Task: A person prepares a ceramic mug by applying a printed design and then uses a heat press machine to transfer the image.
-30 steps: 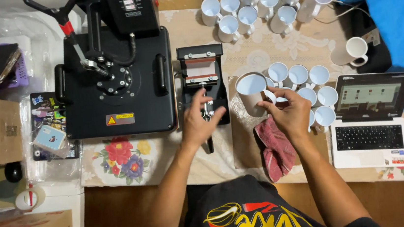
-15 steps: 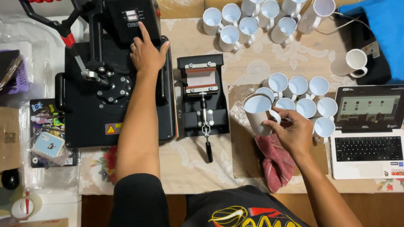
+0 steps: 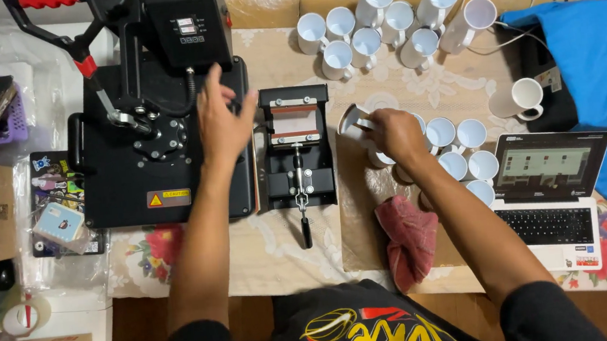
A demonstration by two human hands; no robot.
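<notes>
While the right hand grips a tilted white mug just beside the mug press, the left hand hovers open-fingered over the flat heat press. Loading the mug seems next, needing a level slide in. A yellow warning label sits below the left hand.

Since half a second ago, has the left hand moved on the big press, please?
Yes. The left hand has drawn back from beside the control box, toward the person, and now hovers over the big press.
</notes>
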